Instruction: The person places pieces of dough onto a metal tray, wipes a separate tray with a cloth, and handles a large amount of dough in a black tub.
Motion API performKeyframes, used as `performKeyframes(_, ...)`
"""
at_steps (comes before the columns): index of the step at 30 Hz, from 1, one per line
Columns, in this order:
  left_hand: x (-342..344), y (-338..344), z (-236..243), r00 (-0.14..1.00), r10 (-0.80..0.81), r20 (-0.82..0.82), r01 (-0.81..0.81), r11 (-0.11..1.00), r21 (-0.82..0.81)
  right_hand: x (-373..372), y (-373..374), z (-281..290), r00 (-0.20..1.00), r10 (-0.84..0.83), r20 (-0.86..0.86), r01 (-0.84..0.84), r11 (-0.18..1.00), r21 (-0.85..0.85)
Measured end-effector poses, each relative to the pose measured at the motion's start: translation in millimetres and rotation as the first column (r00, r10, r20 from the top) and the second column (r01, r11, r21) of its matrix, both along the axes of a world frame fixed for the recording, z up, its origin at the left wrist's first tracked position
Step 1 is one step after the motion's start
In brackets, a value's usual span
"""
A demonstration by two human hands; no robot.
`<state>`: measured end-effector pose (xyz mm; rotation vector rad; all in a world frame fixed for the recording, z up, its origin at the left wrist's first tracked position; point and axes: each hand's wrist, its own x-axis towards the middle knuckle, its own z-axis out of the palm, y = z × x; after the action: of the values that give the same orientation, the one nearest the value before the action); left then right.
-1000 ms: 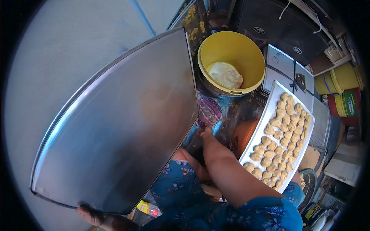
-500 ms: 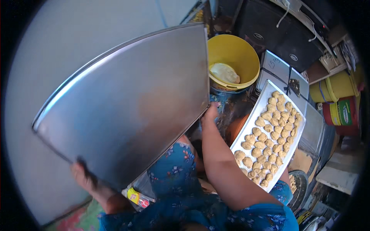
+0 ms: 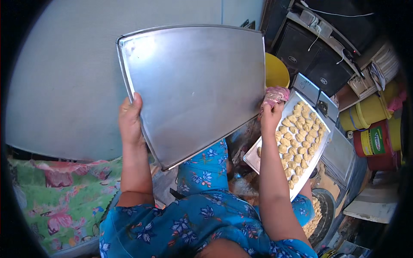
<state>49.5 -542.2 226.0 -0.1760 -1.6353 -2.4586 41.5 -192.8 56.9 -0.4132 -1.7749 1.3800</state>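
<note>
A large shiny metal baking tray (image 3: 193,94) is held up tilted before me, with no food on the face I see. My left hand (image 3: 130,116) grips its left rim, thumb over the edge. By the tray's lower right corner my right hand (image 3: 272,116) is closed on a crumpled pink cloth (image 3: 276,95); whether its fingers also hold the rim is hidden. Beneath my right forearm a second, white-edged tray (image 3: 254,155) rests across my right leg, covered with rows of small tan dough pieces (image 3: 297,146).
A yellow bucket (image 3: 276,71) stands behind the raised tray. Tied metal sheets (image 3: 306,88) and a stack of trays (image 3: 340,159) lie at the right. A dark round basin (image 3: 325,215) holds more small pieces. A green patterned cloth (image 3: 64,193) spreads at lower left.
The raised tray has moved right and turned toward me, now covering much of the yellow bucket. My left hand has risen along its side. The pink cloth now shows plainly at my right hand.
</note>
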Motion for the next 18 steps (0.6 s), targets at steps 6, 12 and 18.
performKeyframes(6,22.7,5.3,-9.7,0.994,-0.112,0.007,0.112,0.993,-0.024,66.4,-148.3,108.1,0.76,0.635,-0.137,-0.455,0.671,0.585)
performKeyframes(12,70.2,14.4,-0.8,0.998,-0.055,0.028,0.057,0.996,-0.068,14.0,-188.9,157.8,0.841,0.508,-0.185,-0.339,0.763,0.551)
performKeyframes(18,63.7,-14.0,-17.7,0.994,-0.037,-0.106,0.004,0.957,-0.29,-3.7,-176.8,167.0,0.898,0.373,-0.234,-0.236,0.857,0.459)
